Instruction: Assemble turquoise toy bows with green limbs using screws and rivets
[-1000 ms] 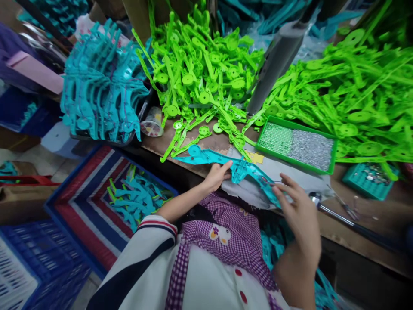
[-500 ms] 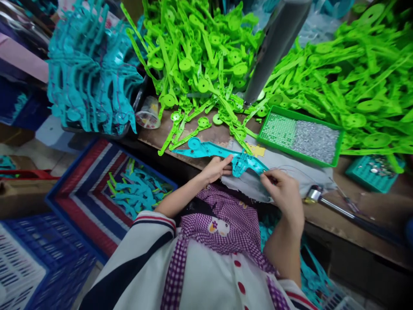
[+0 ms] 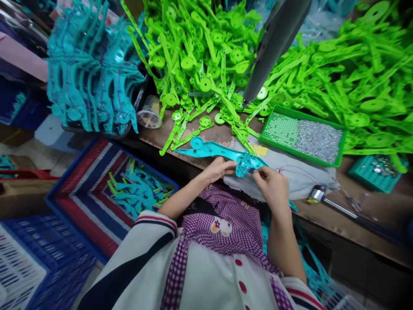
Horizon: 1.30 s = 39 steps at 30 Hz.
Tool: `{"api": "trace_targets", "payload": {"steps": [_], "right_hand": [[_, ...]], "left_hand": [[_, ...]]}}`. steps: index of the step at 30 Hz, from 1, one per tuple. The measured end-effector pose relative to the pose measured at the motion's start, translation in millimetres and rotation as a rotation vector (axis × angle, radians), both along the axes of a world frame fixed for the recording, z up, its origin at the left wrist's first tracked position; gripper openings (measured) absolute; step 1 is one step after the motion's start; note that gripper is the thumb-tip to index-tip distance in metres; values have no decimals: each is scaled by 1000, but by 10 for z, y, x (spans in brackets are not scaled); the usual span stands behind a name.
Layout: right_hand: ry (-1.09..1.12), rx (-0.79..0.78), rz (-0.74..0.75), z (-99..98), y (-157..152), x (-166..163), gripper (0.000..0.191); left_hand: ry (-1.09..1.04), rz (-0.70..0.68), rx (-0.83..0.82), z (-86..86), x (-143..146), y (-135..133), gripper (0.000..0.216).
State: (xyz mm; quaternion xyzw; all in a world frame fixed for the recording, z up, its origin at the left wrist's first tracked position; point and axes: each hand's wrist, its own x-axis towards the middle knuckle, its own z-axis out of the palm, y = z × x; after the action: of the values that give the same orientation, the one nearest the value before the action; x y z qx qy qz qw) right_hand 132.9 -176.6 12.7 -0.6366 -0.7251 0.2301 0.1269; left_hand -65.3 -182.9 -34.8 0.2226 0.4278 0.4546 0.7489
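Observation:
A long turquoise plastic part (image 3: 211,149) with a round disc at its left end lies across the table edge in front of me. My left hand (image 3: 219,170) grips it near the middle, close to the clip-like housing (image 3: 244,164). Fingertips of my right hand (image 3: 274,185) are pinched together just right of that housing, over the part's right arm; what they hold is hidden. Thin wires (image 3: 298,171) trail to the right from beside this hand across a grey cloth (image 3: 287,161). A yellow piece (image 3: 260,150) lies just behind the part.
Lime-green plastic parts (image 3: 206,56) are heaped behind, near a dark hanging tool (image 3: 274,51). At right are a green tray (image 3: 343,146) of small metal pieces, a teal box (image 3: 371,174) and a metal-shafted tool (image 3: 338,206). Turquoise parts (image 3: 93,73) stand stacked left, above a striped bin (image 3: 84,193).
My right hand has moved left along the part, from its right end to beside the housing. My left hand keeps its grip, its thumb now lower on the part.

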Motion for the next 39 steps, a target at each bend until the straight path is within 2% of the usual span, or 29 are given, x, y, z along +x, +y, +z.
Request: {"api": "trace_targets", "payload": {"steps": [5, 11, 15, 20, 25, 31, 35, 37, 39], "right_hand": [[-4, -8, -49, -71, -45, 7, 36], [-81, -18, -4, -96, -56, -18, 35], [-93, -39, 29, -75, -72, -20, 34], [-41, 70, -28, -79, -133, -40, 38], [88, 160, 84, -162, -125, -52, 34], [78, 231, -33, -288, -101, -182, 41], [86, 241, -120, -320, -99, -239, 44], [83, 220, -93, -306, -78, -214, 42], [95, 187, -6, -280, -40, -161, 40]], "left_hand": [[-5, 49, -9, 8, 24, -2, 28], [-23, 120, -12, 50, 47, 0, 29], [-23, 157, -18, 56, 75, -3, 21], [8, 192, -20, 57, 121, -14, 19], [26, 211, 6, 80, 123, -10, 30], [23, 116, 4, 95, 66, 13, 34], [5, 51, -9, 83, 3, 32, 29], [-8, 0, -24, 74, -52, 56, 27], [-31, -61, -48, 61, -113, 98, 28]]}}
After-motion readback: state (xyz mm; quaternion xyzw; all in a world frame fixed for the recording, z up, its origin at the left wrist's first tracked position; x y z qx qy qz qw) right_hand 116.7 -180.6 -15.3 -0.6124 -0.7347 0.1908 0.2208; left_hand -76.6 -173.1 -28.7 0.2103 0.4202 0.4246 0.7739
